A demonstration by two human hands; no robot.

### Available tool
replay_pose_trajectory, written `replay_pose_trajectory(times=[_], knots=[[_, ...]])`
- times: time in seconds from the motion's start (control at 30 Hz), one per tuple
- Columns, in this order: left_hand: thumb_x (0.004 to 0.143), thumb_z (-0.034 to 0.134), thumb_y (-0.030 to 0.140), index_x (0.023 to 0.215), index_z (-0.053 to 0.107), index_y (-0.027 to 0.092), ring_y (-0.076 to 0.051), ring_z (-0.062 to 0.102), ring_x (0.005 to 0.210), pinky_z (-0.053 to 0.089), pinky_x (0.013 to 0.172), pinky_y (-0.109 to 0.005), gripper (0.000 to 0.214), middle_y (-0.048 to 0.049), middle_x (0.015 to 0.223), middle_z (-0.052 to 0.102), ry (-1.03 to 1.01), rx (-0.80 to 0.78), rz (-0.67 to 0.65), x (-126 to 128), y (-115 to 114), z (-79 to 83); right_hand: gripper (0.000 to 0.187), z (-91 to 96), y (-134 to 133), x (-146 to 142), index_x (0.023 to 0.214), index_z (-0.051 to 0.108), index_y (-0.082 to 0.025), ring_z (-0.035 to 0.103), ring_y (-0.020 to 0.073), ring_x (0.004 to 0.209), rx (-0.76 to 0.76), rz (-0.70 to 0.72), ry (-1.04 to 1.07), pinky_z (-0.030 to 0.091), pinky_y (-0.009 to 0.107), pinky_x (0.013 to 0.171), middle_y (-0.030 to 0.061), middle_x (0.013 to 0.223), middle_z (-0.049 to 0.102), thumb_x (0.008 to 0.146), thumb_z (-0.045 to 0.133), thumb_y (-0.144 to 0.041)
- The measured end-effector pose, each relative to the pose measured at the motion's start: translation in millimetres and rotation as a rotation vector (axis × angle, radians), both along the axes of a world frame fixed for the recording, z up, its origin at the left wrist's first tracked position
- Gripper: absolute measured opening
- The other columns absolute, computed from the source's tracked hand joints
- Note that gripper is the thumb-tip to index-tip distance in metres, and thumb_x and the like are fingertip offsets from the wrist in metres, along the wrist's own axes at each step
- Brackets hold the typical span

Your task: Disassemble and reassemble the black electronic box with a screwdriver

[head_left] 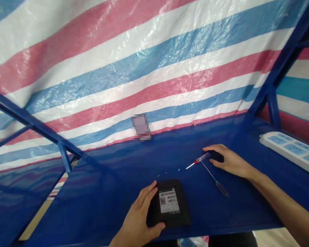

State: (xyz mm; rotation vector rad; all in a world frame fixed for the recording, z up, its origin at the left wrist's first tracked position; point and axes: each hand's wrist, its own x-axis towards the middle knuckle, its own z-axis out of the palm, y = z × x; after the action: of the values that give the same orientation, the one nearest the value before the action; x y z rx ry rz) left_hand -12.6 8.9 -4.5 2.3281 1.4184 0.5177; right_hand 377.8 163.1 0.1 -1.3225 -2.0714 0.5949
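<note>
While we look down at the blue sheeted bench (pixel 105 202), our left hand (pixel 137 214) has its fingers wrapped around the near edge of a flat black box (pixel 170 204), its thumb lying over the top, so the box is held in a closed grip at the front of the bench. A white barcode label (pixel 169 201) faces up, and we see no cover off the box and no parts opened out of it, so, as far as this view shows, it remains whole. Our right hand (pixel 229 160) is curved over a dark rounded object (pixel 216 156), perhaps a computer mouse; we cannot tell whether it is gripping or merely resting there. Just beside that hand lie a clear-handled screwdriver (pixel 202 158) with a red collar and a dark-handled screwdriver (pixel 216 181), neither of them held. Three tiny pale specks (pixel 166 172) lie on the sheet beyond the box, too small to identify. Farther off are a white power strip (pixel 288 149), a pixelated object (pixel 141 127) against the striped tarpaulin (pixel 154 68), and a blue steel frame (pixel 28 120).
</note>
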Motion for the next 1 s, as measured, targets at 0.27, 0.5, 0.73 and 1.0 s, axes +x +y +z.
replay_pose_trajectory(times=[0.27,0.5,0.73,1.0], knots=[[0.060,0.085,0.027,0.146,0.029,0.027,-0.039,0.044,0.137,0.044,0.107,-0.058,0.103,-0.0160,0.155,0.039,0.024,-0.019,-0.011,-0.5,-0.6,3.9,0.034,-8.5,8.8,5.8,0.103,0.074,-0.029,0.065,0.0309,0.105,-0.021,0.012,0.023,0.050,0.049,0.097,0.0071,0.105,0.074,0.082,0.063,-0.054],[0.058,0.089,0.046,0.146,0.035,0.021,-0.043,0.040,0.139,0.041,0.108,-0.062,0.106,-0.0208,0.156,0.035,0.049,-0.073,-0.033,0.4,0.6,-2.1,0.051,0.2,4.1,-3.6,0.097,0.079,-0.032,0.064,0.0327,0.099,-0.055,-0.014,0.069,0.049,0.050,0.095,0.0082,0.099,0.074,0.072,0.065,-0.073],[0.056,0.090,0.045,0.147,0.037,0.017,-0.043,0.033,0.143,0.037,0.112,-0.062,0.109,-0.0192,0.161,0.027,0.070,-0.152,-0.038,5.1,3.8,-0.8,0.052,14.8,-3.9,-15.4,0.074,0.077,-0.027,0.066,0.0305,0.090,-0.133,-0.194,0.224,0.050,0.048,0.092,0.0074,0.088,0.073,0.056,0.074,-0.077],[0.060,0.087,0.044,0.148,0.035,0.019,-0.043,0.033,0.143,0.036,0.111,-0.064,0.106,-0.0190,0.159,0.031,0.061,-0.153,-0.027,6.5,5.0,1.1,0.053,11.5,-5.1,-26.5,0.080,0.067,-0.025,0.072,0.0216,0.069,-0.199,-0.392,0.728,0.062,0.037,0.066,0.0039,0.078,0.075,0.067,0.067,-0.076]])
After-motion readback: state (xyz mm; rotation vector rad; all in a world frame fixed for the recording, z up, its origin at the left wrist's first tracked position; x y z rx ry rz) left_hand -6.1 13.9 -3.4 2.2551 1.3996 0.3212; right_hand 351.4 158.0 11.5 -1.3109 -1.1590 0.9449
